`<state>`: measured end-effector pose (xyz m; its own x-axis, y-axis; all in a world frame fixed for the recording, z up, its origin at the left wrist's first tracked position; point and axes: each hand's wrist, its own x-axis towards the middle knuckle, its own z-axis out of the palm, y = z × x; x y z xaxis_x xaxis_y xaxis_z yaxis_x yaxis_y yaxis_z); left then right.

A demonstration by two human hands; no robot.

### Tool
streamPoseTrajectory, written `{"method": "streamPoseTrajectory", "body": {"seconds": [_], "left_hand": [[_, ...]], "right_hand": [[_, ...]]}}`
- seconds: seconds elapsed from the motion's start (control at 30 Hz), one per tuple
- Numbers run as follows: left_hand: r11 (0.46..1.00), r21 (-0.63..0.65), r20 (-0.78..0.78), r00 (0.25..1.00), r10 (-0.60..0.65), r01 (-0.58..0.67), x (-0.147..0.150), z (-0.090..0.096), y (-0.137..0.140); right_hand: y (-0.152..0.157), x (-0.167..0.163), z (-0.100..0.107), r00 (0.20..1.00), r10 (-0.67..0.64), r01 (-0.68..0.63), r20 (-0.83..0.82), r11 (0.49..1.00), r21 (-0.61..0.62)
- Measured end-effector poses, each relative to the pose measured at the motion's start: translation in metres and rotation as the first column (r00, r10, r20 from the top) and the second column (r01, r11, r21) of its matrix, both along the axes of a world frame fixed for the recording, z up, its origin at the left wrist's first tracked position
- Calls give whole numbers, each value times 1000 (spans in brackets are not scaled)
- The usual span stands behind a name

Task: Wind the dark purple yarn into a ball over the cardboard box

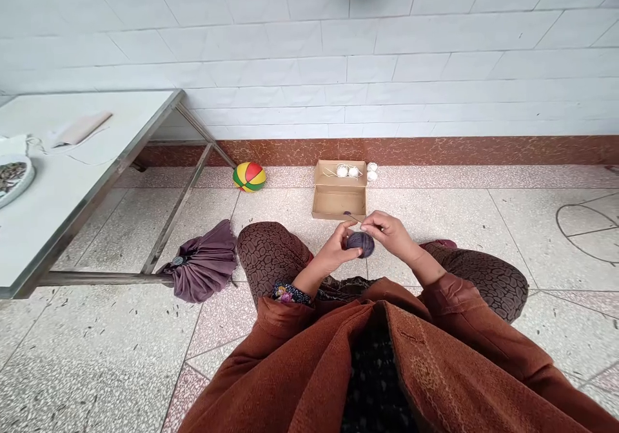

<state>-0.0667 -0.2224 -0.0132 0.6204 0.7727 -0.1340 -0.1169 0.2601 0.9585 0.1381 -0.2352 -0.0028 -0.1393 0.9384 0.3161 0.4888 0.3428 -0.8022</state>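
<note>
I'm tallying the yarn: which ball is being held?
The large purple ball, gripped in the left hand; the white balls lie unheld, in and beside the open cardboard box.

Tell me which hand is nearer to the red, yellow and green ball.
Left. The left hand, holding the purple yarn ball, is right of the red, yellow and green ball and closer to the person; the right hand is farther right.

Looked like somebody's home to me, tbh, though I couldn't tell which room. White wall tiles (271,53), speckled floor (120,336), metal-framed table (62,194), plus a bright toy ball (249,177) and what looked like a purple umbrella (207,262).
</note>
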Motion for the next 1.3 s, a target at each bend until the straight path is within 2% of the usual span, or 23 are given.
{"method": "streamPoseTrajectory", "body": {"seconds": [0.1, 0.17, 0.23, 0.3, 0.37, 0.43, 0.53, 0.67, 0.73, 0.8, 0.87, 0.93, 1.0, 1.07, 1.13, 1.23, 1.3], "left_hand": [[992, -110, 190, 981, -44, 66, 0, 5, -4], [981, -189, 275, 961, 10, 44, 0, 6, -3], [970, -235, 263, 957, 122, -59, 0, 4, 0], [945, -243, 167, 950, 263, -219, 0, -1, 5], [915, -202, 42, 931, 364, -349, 0, -7, 9], [912, -121, -42, 920, 390, -393, 0, -11, 11], [945, -13, -69, 943, 325, -326, 0, -14, 9], [981, -26, -32, 981, 191, -191, 1, -11, 5], [989, -86, 60, 991, 123, -118, -1, -7, 2], [983, -176, 177, 981, 76, -44, -3, -3, 0], [965, -260, 253, 963, 89, -21, -5, 0, 2], [950, -304, 264, 951, 162, -77, -5, 0, 10], [937, -299, 225, 941, 252, -179, -4, -3, 24], [930, -247, 150, 937, 316, -274, -1, -8, 40], [939, -133, 61, 943, 328, -318, 2, -12, 56], [964, 36, -42, 963, 265, -264, 7, -17, 68], [981, 64, -64, 980, 188, -184, 9, -19, 67]], "right_hand": [[4, -1, -20, 988, -150, 149, -32, 988, -31], [-4, -8, -36, 983, -180, 177, -32, 982, -71], [-19, -18, -48, 991, -133, 131, -15, 985, -113], [-35, -28, -53, 1000, -17, 18, 6, 991, -136], [-46, -35, -49, 992, 124, -119, 34, 986, -120], [-49, -36, -37, 974, 218, -213, 58, 974, -79], [-35, -27, -14, 978, 204, -204, 38, 979, -14], [-2, -9, 3, 996, 84, -84, 0, 996, 16], [10, -5, -3, 999, 30, -29, -30, 999, 14], [15, -6, -17, 997, -26, 26, -75, 1000, 6], [11, -12, -35, 993, -73, 71, -91, 997, -21], [2, -20, -50, 995, -76, 73, -60, 996, -51], [-9, -27, -57, 1000, -24, 24, 0, 998, -60], [-18, -32, -53, 996, 59, -55, 69, 997, -52], [-21, -34, -40, 984, 125, -122, 125, 992, -31], [-15, -29, -9, 981, 137, -143, 140, 989, 31], [-5, -21, 9, 991, 80, -88, 105, 994, 71]]}}
